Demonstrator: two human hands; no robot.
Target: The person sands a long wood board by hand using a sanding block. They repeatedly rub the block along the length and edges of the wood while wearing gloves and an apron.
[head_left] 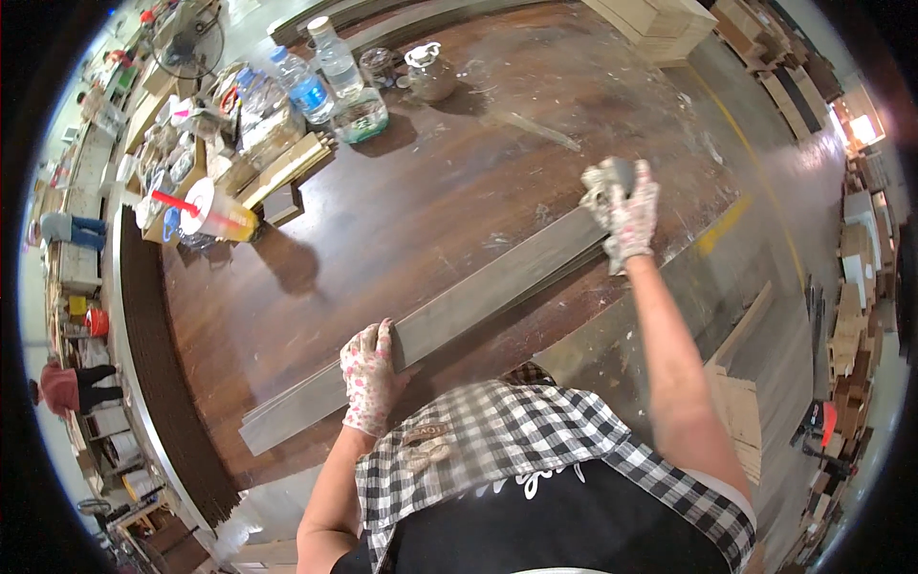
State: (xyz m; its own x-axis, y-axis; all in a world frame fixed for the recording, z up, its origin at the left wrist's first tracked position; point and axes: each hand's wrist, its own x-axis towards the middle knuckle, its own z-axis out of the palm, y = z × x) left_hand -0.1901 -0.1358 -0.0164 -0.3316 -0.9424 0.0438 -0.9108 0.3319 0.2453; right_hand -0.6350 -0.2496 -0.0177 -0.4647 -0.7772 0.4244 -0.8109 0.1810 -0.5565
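Several long, thin grey boards lie stacked slantwise along the near side of a brown tabletop, their ends slightly fanned. My left hand, in a white glove with pink spots, closes over the near left part of the stack, fingers at its far edge. At the far right end is my right hand, in a similar glove. Between its thumb and fingers shows a small dark grey block-like thing, partly hidden by the glove.
Plastic bottles, a glass jug and a cup with a red straw stand at the far left among clutter. Dark stacked strips line the left edge. Stacked boards stand beyond the table. Two people are at left.
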